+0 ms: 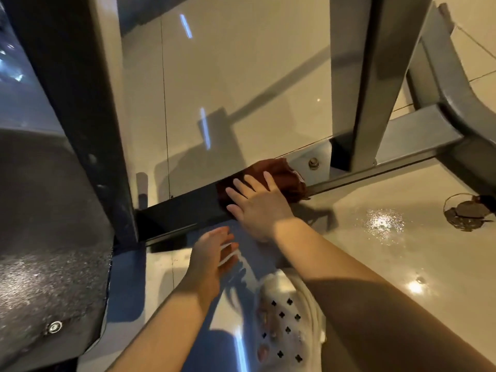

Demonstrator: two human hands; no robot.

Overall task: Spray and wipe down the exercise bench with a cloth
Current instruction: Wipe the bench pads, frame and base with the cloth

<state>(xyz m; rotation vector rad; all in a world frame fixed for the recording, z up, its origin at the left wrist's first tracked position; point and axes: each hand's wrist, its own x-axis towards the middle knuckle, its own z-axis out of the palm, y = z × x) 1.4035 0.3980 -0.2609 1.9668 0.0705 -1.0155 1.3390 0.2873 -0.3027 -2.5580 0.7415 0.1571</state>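
Head camera, looking steeply down at the foot of the bench frame: the right hand (257,202) lies flat on the dark red cloth (279,178), fingers straight and slightly spread, pressing it onto the low crossbar (182,210) that runs along the floor. The cloth is bunched up, draped over the bar's top and front edge, just beside the bolted plate (312,163) where the grey upright post (375,76) meets the bar. Fingertips point up and to the left, the palm covering the near part of the cloth. The left hand (212,253) hovers lower down, near the bar but clear of it, fingers loosely extended and a little blurred, holding nothing that can be made out. Off to the left, the black textured bench pad (45,237) fills the edge of the picture, with a small metal stud (55,327) near its lower corner, and a dark upright (80,103) rises beside it. Below the arms sits a white perforated clog (287,323) on the glossy pale tile floor (241,76), which mirrors strips of light. Out to the right there's a round floor drain (467,212) with a wet shimmering patch (383,224) near it.
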